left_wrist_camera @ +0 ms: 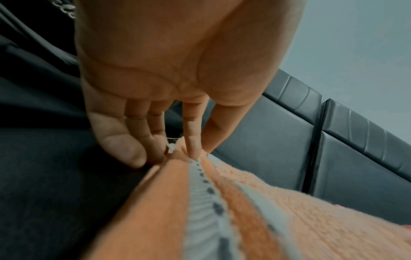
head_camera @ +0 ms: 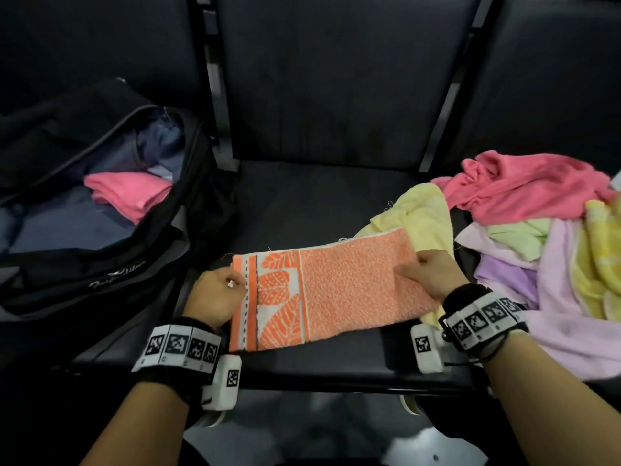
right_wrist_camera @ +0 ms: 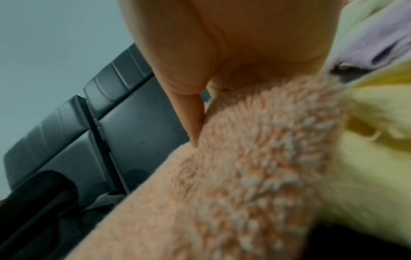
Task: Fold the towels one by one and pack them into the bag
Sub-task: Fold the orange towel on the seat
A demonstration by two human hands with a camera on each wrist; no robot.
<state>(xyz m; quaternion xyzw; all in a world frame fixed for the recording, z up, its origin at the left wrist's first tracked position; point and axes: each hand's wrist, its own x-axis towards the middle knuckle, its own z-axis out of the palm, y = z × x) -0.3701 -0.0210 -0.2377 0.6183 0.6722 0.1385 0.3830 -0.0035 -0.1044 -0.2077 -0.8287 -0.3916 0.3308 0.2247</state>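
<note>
An orange towel lies folded into a long strip on the dark seat, stretched between the two hands. The left hand is at the towel's patterned end, where orange leaf shapes and a row of dark dashes run across a white band; the left wrist view shows its thumb and fingers curled down and pinching that end's far corner. The right hand sits at the plain, nubbly end, fingers curled; the right wrist view shows its thumb tip pressed on the pile while the other fingers are hidden behind the cloth, so it appears to grip the edge, though how fully cannot be told. Beyond the left hand, on its outer side, a black bag stands unzipped with a folded pink towel inside; pale cursive lettering is stitched on the bag's front, too blurred to read. On the right hand's outer side lies a heap of unfolded towels: a pale yellow one tucked under the orange towel's end just beside the hand, a pink one farther away, then green, lilac and bright yellow ones. Both wrists wear black bands carrying white squares printed with black coded markers, with no readable words.
</note>
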